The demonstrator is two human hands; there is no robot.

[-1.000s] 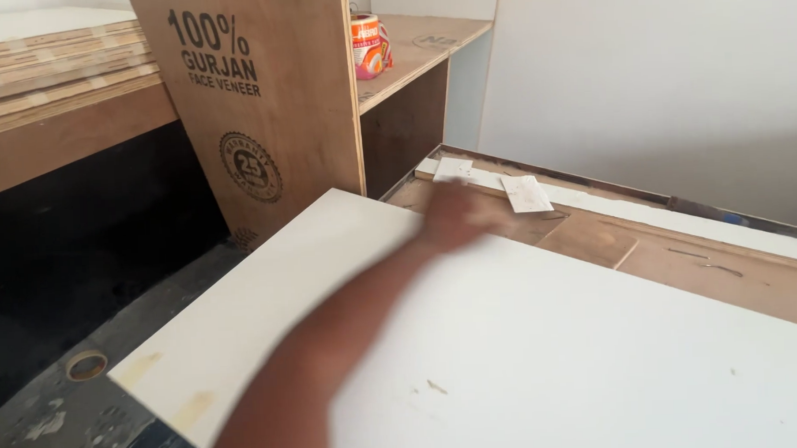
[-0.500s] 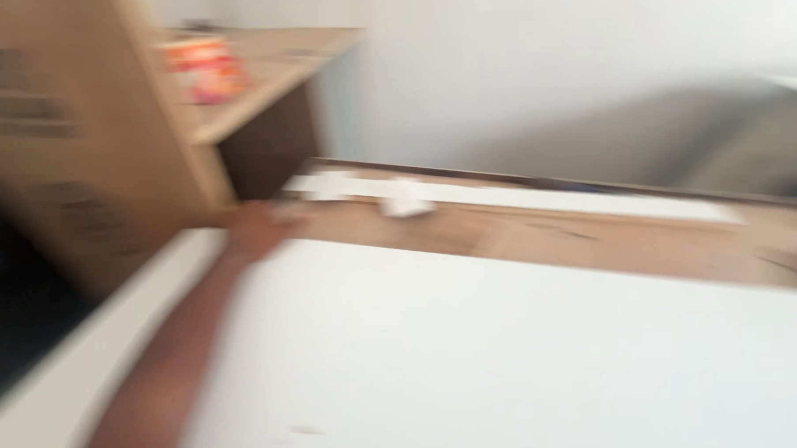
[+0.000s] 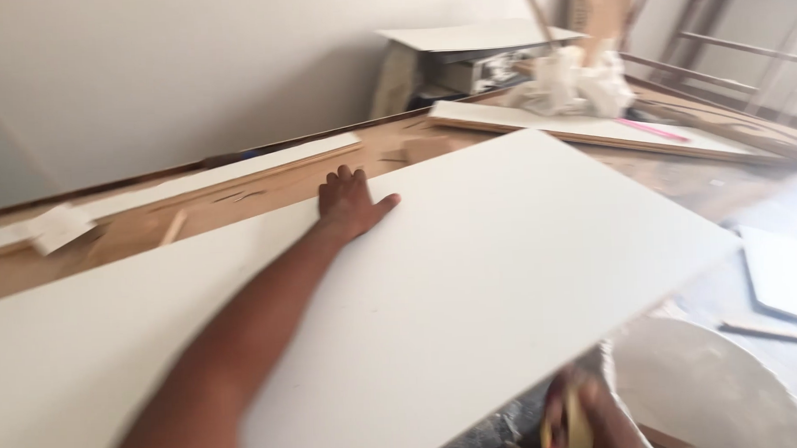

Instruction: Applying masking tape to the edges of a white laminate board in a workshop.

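Flat across the lower frame lay the large white laminated rectangular board (image 3: pixel 471 283), its far long edge close to the strips along the wall. The left hand (image 3: pixel 349 204) rested palm down at that far edge, fingers spread and open, gripping nothing, the forearm stretched over the panel. The right hand (image 3: pixel 575 412) showed only as a blur below the board's near edge with something yellow by it; whether it was closed I could not tell. Just beside it stood a round white bucket-like tub (image 3: pixel 713 390), its contents impossible to make out. Beyond the board, a long white strip (image 3: pixel 238 172) lay on brown plywood (image 3: pixel 265 198) along the wall. Farther right, a crumpled white plastic bag (image 3: pixel 570 81) sat on another white panel (image 3: pixel 581 129), with a pink pencil-like stick (image 3: pixel 651 129) near it.
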